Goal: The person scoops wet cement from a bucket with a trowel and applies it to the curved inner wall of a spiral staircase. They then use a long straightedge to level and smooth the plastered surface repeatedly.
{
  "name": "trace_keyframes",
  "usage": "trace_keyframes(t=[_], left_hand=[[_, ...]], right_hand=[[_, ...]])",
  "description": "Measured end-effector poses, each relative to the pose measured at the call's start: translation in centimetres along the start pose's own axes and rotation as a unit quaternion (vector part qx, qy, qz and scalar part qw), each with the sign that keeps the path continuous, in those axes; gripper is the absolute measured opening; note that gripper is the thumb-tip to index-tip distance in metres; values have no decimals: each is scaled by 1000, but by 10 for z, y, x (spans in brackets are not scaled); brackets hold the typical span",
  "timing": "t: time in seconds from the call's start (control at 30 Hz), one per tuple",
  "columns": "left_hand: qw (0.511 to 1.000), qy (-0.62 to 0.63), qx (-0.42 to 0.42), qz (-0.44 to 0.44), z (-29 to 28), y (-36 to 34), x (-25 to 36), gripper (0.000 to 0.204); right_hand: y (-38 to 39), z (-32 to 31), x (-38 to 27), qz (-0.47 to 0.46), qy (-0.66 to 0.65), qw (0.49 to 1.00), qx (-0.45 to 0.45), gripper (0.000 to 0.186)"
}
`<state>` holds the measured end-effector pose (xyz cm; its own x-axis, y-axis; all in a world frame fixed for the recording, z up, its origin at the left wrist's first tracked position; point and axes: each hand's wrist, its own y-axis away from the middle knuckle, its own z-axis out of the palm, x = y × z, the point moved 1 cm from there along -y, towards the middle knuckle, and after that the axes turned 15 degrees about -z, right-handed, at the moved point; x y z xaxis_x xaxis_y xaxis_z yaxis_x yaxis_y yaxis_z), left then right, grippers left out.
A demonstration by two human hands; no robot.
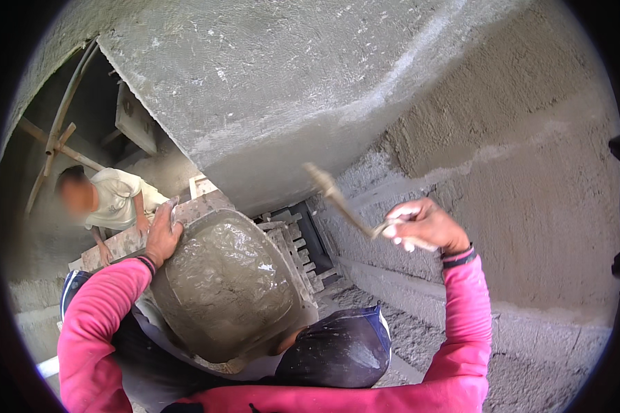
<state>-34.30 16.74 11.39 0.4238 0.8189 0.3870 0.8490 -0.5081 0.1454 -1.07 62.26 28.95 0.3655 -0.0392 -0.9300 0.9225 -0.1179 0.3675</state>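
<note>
A wide, round-cornered basin (280, 253) full of wet grey mortar (227, 282) stands in front of me, between my knees. My left hand (162, 236) is closed over its upper left rim, the thumb toward the mortar. Over to the right, my right hand (424, 226) is raised in front of the wall. Its fingers pinch the thin bent end of a tan, stick-like tool (334, 195). The thicker end of this tool points up and left, smeared by motion; its exact kind cannot be made out.
A rough plastered wall (523, 206) rises at the right, and a grey concrete slab (269, 89) slopes overhead. Past a plank (127, 241) at the left, another person (117, 196) leans near bamboo poles (56, 138). Stacked slatted pieces (300, 241) lie beyond the basin.
</note>
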Motion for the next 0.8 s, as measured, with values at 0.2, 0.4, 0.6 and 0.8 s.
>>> trace_keyframes(t=[0.2, 0.4, 0.6, 0.8], left_hand=[[1000, 8, 7, -1, -6, 3, 10, 61], [999, -34, -23, -22, 7, -3, -7, 62], [997, 49, -56, 1, 10, -5, -13, 62], [994, 83, -71, -16, 7, -6, -5, 63]], right_hand=[[31, -140, -63, -96, 314, 798, 505, 39], [76, -8, -48, -157, 276, 819, 478, 31], [-38, 155, 8, -57, 277, 951, -125, 30], [-105, 291, 116, -95, 362, 918, -130, 40]])
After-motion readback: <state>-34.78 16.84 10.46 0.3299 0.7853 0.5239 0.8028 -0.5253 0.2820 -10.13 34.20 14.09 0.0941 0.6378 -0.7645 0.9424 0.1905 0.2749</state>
